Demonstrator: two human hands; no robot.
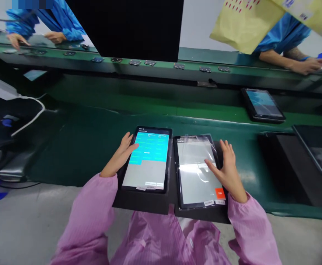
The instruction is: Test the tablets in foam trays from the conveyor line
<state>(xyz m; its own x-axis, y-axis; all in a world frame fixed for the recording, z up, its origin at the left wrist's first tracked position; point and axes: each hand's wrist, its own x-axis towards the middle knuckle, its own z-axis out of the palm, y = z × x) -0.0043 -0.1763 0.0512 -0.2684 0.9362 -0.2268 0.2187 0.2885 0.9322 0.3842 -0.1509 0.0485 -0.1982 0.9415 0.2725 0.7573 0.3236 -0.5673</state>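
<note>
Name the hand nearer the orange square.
Right. The right hand is close to the orange square, at its tablet; the left hand is farther off, at the other tablet.

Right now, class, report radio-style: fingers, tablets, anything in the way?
Left fingers open beside left tablet; right fingers open beside right tablet. Both face up, lit. In the way: a thumb overlapping each tablet, glare on the right one.
</note>
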